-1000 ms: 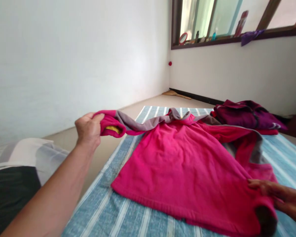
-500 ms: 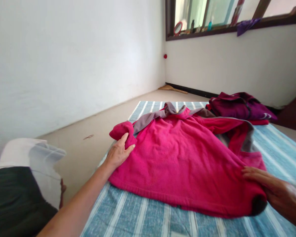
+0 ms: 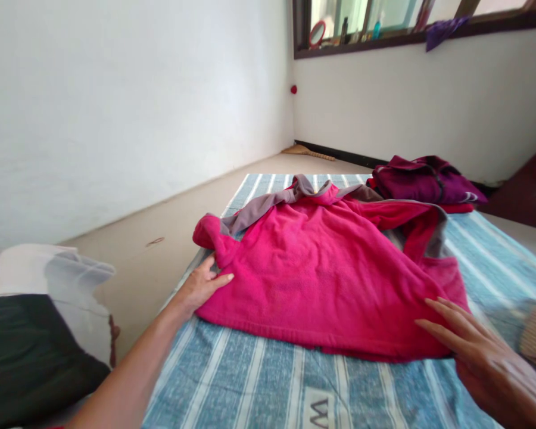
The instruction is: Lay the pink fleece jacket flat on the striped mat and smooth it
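Bare striped mat (image 3: pixel 268 381) before the pink fleece (image 3: pixel 321 274); purple clothes (image 3: pixel 424 182) crowd beyond.

Sweater (image 3: pixel 321 268) lies spread on the mat (image 3: pixel 259 381), which lies on the floor (image 3: pixel 170 232). Left hand (image 3: pixel 203 285) touches the sweater's near left edge, just below the sleeve (image 3: pixel 214 235) bunched at the left. Right hand (image 3: pixel 477 345) flat on the sweater's near right corner. Pile of clothes (image 3: pixel 424 185) behind the sweater, far right on the mat. Pillow (image 3: pixel 36 322) left of the mat. Window ledge (image 3: pixel 411 36) high on the back wall.
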Demonstrator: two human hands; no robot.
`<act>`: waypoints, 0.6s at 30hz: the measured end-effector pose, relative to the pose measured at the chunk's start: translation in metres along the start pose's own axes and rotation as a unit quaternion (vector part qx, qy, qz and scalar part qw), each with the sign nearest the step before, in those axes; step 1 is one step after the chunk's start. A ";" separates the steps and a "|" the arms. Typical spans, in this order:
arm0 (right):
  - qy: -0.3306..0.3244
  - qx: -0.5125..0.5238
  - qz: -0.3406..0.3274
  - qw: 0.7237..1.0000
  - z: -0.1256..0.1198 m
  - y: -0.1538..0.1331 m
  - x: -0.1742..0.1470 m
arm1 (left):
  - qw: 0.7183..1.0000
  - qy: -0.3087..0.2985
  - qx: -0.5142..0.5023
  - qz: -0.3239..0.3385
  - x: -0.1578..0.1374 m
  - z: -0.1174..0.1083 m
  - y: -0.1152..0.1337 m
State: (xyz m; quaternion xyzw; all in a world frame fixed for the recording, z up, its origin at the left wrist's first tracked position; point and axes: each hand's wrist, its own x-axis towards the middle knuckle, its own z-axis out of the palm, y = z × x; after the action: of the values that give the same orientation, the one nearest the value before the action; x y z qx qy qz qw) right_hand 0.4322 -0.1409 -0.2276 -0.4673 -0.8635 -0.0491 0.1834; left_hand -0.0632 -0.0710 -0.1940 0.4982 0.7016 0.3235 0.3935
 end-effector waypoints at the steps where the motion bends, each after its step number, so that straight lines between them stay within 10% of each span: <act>1: 0.002 -0.020 -0.004 1.000 0.003 0.000 -0.003 | 0.999 -0.016 -0.030 -0.017 -0.002 0.000 0.001; 18: 0.041 0.003 -0.102 0.994 0.060 -0.122 0.043 | 0.998 0.045 -0.044 -0.021 0.000 0.002 0.005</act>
State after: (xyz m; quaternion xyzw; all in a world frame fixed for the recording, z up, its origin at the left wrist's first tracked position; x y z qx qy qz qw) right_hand 0.2942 -0.1592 -0.2568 -0.3734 -0.8987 -0.0840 0.2142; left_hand -0.0589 -0.0696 -0.1912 0.4507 0.7138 0.3680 0.3897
